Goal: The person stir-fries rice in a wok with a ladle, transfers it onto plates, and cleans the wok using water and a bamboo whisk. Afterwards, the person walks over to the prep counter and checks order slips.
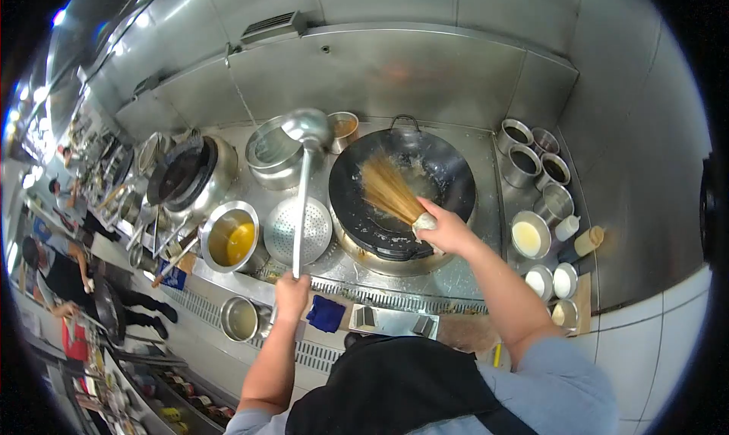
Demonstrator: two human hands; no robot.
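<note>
My right hand (pixel 448 230) is closed round the cloth-wrapped handle of a straw brush (pixel 389 187). The bristles rest inside a large black wok (pixel 353 158), whose inner surface looks wet, with light bits scattered on it. My left hand (pixel 292 292) grips the end of a long-handled metal ladle (pixel 302 207). Its round bowl is raised at the upper left of the wok, above a metal pot (pixel 275 169). A perforated strainer (pixel 281 230) lies under the ladle's shaft.
A bowl of yellow liquid (pixel 241 241) stands left of the strainer, and a second wok (pixel 182 173) lies beyond. Seasoning containers (pixel 531 237) and squeeze bottles (pixel 587 241) line the right side. Below are a blue cloth (pixel 326 314) and a small pot (pixel 240 319). Other people work far left.
</note>
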